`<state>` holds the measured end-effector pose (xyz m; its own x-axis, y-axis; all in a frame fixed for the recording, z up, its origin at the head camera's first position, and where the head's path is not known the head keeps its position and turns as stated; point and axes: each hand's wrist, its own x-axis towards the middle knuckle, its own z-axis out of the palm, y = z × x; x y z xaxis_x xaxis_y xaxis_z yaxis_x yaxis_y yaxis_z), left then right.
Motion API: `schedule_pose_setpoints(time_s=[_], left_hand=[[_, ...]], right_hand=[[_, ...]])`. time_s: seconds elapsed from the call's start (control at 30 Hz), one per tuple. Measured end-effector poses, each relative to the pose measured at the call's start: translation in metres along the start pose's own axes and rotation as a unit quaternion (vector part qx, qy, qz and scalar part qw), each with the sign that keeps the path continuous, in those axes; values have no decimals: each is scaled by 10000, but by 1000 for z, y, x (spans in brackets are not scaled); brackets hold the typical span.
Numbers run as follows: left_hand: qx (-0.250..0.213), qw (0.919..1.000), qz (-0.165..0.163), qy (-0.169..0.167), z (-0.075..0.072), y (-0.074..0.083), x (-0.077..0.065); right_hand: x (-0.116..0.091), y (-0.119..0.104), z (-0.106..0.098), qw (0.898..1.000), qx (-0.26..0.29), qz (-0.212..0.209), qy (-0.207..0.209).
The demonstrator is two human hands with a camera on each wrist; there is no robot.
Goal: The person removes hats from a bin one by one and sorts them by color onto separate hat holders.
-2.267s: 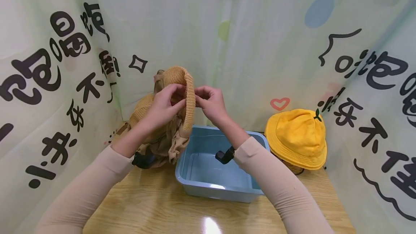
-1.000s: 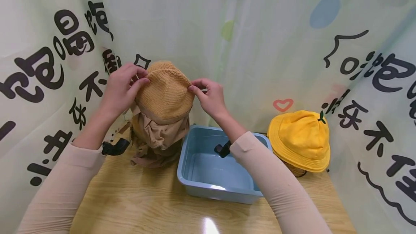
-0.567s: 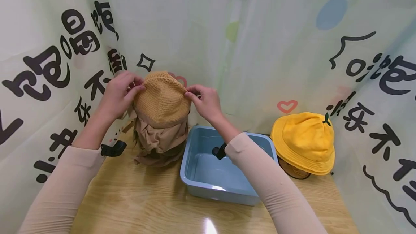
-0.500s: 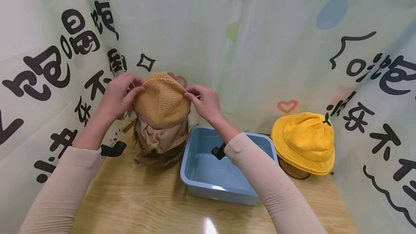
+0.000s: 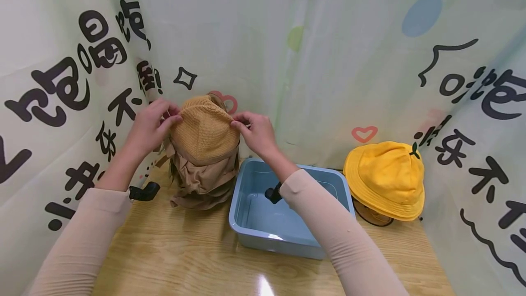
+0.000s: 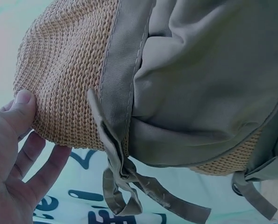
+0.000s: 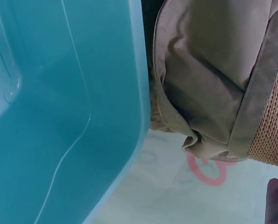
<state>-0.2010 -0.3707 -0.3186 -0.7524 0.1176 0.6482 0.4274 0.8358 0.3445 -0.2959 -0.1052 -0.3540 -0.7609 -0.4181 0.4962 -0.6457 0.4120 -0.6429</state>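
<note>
A tan woven sun hat (image 5: 203, 134) with a brown cloth part stands upright at the left of the table in the head view. My left hand (image 5: 149, 127) pinches its upper left edge between thumb and fingers. At the opposite edge, my right hand (image 5: 258, 134) pinches the weave in the same way. The left wrist view shows the thumb on the woven straw, a stitched band beside it and a loose cloth tie (image 6: 148, 186) dangling below. Only a few fingertips (image 7: 274, 200) of the right hand appear in the right wrist view.
A blue plastic tub (image 5: 283, 246) stands right of the woven hat, under my right forearm. Farther right, a yellow bucket hat (image 5: 382, 177) with a small green sprout sits over a wire stand. Printed curtains (image 5: 246, 35) enclose the wooden table (image 5: 185, 259).
My hands moved from the hat's folded rim to its two opposite edges, turning the woven face toward me. Since then, hat and hands have sunk slightly.
</note>
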Motion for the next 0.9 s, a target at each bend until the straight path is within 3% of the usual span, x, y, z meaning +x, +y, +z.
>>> schedule_pose_setpoints(time_s=[0.9], left_hand=[[38, 9999, -140, -94, 19, -25, -15]], right_hand=[[-4, 14, 23, 9989, -328, 240, -213]])
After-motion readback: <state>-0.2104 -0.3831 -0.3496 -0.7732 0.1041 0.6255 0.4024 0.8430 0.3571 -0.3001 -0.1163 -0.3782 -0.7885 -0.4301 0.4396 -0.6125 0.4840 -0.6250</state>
